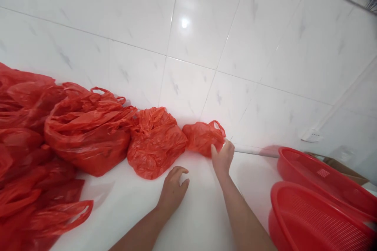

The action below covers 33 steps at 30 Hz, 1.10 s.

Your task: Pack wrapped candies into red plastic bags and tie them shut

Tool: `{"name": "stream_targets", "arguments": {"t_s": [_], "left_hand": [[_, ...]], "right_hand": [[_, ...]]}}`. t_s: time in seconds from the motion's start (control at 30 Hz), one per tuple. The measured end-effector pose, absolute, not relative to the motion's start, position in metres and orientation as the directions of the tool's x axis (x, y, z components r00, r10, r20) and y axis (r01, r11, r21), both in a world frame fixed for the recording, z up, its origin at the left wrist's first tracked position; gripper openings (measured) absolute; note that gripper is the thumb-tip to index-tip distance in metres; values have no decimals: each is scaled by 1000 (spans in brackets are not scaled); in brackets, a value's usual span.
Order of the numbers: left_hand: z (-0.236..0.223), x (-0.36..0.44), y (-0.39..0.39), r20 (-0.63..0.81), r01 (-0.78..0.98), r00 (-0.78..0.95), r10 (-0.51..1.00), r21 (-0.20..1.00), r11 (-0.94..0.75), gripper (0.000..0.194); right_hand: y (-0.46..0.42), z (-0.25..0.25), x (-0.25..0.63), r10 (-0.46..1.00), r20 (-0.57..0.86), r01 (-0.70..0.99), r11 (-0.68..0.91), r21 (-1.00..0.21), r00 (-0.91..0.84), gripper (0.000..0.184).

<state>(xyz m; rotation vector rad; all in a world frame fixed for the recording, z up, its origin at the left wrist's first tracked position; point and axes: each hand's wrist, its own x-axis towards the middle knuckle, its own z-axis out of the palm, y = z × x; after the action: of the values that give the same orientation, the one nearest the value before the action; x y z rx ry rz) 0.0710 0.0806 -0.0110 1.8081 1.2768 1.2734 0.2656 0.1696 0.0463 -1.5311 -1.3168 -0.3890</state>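
Note:
A small red plastic bag (pixel 203 138) lies against the tiled wall, its looped handle sticking up at the right. My right hand (pixel 223 157) is closed on the right end of this bag, thumb in front; the fingertips are partly hidden. My left hand (pixel 173 188) is held over the white surface with thumb and fingers apart, holding nothing. Just beyond it, to the left, sits a crumpled red plastic bag (pixel 157 143). Further left stands a larger, fuller red plastic bag (pixel 91 133). What the bags contain is hidden.
More red plastic bags (pixel 23 157) are heaped at the left edge. Two red plastic baskets with perforated sides, a front one (pixel 282 219) and a rear one (pixel 297 164), stand at the right. A cardboard box (pixel 344 166) is behind them. White tiles (pixel 132 70) form the wall.

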Motion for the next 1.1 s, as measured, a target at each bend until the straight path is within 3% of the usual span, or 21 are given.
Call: {"name": "stream_targets", "arguments": {"t_s": [0.2,0.4,0.6,0.73,0.83,0.97,1.1], "left_hand": [[-12,71,81,353,438,121,928,820,-369,22],[-9,72,82,325,470,156,933,806,-360,21],[-9,77,80,335,510,139,932,782,-357,23],[-10,76,80,407,466,107,907,785,-407,28],[-2,65,84,551,556,2,835,693,-459,33],[13,35,92,672,781,-215,708,554,-289,47],[10,4,96,580,862,-318,750,507,-27,58]], "right_hand": [[182,12,243,613,761,949,54,-310,214,70],[223,-1,241,726,656,968,-52,-247,206,57],[240,-8,244,744,639,975,-78,-210,197,50],[228,-9,245,670,725,982,-26,-187,156,58],[209,-7,242,624,770,977,45,-209,136,62],[174,-7,230,616,784,957,174,-232,78,62],[136,-11,209,573,818,936,307,-173,-37,54]]}}
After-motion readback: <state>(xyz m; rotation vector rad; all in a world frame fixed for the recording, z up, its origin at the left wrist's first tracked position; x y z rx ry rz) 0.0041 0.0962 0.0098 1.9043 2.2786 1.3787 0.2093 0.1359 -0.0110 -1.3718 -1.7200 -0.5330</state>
